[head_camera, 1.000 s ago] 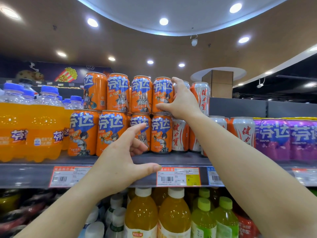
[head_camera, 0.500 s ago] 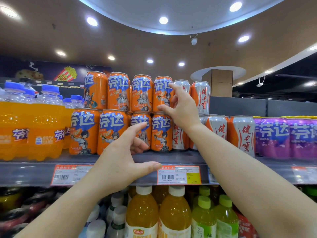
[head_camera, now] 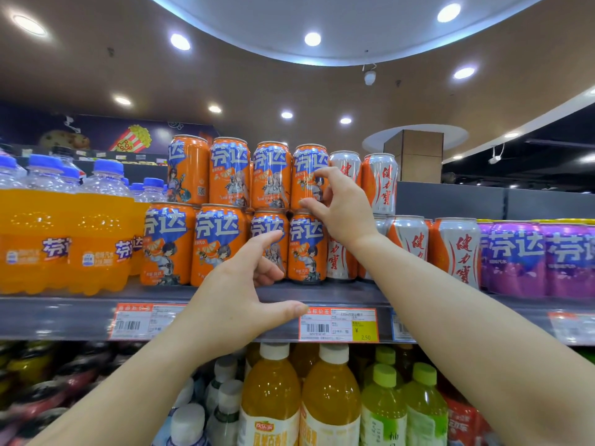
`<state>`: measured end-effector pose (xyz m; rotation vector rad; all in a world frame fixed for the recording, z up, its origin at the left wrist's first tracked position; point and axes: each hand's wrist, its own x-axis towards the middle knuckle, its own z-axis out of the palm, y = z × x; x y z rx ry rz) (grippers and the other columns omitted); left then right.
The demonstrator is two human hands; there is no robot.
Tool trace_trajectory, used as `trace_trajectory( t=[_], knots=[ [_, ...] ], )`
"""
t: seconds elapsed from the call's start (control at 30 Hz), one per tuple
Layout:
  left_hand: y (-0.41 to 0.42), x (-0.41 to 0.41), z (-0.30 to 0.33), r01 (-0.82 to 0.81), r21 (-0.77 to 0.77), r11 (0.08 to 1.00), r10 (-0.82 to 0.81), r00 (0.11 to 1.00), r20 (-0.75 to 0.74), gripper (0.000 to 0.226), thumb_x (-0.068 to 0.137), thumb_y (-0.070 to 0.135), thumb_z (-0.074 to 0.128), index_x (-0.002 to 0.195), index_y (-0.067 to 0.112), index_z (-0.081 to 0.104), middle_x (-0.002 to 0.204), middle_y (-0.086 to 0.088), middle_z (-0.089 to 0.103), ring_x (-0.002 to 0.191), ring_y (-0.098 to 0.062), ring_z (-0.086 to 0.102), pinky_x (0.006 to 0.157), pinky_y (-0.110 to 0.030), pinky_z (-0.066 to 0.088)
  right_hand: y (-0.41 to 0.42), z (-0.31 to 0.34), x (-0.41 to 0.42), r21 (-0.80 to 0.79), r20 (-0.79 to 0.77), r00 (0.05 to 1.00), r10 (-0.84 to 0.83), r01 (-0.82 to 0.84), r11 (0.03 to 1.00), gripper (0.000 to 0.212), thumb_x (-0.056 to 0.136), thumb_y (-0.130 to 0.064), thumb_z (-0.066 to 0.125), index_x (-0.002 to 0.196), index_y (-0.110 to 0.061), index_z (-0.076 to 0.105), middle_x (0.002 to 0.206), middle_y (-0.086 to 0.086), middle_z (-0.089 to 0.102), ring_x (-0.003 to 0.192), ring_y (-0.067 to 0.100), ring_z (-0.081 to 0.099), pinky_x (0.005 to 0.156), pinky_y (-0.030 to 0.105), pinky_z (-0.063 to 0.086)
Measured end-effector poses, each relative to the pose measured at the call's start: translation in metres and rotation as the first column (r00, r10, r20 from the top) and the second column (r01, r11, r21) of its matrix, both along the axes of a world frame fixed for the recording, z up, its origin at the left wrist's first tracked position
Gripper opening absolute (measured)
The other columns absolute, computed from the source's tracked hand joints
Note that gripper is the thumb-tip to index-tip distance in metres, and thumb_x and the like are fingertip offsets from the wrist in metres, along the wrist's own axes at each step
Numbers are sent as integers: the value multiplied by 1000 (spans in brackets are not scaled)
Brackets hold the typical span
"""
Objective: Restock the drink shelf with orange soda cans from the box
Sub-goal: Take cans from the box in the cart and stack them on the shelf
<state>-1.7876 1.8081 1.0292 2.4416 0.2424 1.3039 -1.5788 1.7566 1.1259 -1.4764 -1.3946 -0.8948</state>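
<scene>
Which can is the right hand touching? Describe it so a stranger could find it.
Start at the grey shelf bearing two tiers of cans. Along the top tier run four orange soda cans, then silver ones. The right hand touches the top-tier orange can that is rightmost, directly beside the first silver can.

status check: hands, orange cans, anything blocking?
Right hand fingertips at the top-row end orange can, no grip. Left hand open, empty, before the shelf edge. Orange cans stacked two rows. Silver-red cans tight alongside.
</scene>
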Motion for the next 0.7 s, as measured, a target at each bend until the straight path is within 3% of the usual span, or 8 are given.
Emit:
trace_trajectory(
  t=[0.17, 0.4, 0.7],
  knots=[
    [-2, 1, 0, -12, -4, 1000, 12, 1000, 2, 95, 62, 49, 83, 139, 53, 28, 97, 17, 63, 95, 2, 60, 83, -14, 49, -1, -4, 2, -6, -18, 1000, 7, -7, 1000, 31, 85, -29, 74, 104, -15, 53, 73, -19, 42, 65, -3, 44, 61, 14, 35],
    [-1, 2, 2, -12, -6, 1000, 12, 1000, -3, 92, 62, 52, 83, 133, 58, 25, 97, 18, 64, 96, 8, 57, 82, -15, 49, -2, -9, 7, -94, -30, 998, -48, 45, 995, 23, 89, -31, 70, 92, -20, 49, 77, -14, 48, 67, -1, 47, 58, 15, 35],
    [-2, 2, 2, -23, -2, 1000, 23, 1000, -12, 93, 62, 51, 83, 136, 54, 27, 97, 19, 64, 93, 3, 61, 85, -17, 50, -5, -12, 5, -108, -68, 994, -83, 75, 991, 23, 89, -36, 69, 83, -19, 55, 79, -7, 56, 74, 8, 54, 61, 19, 40]
  ],
)
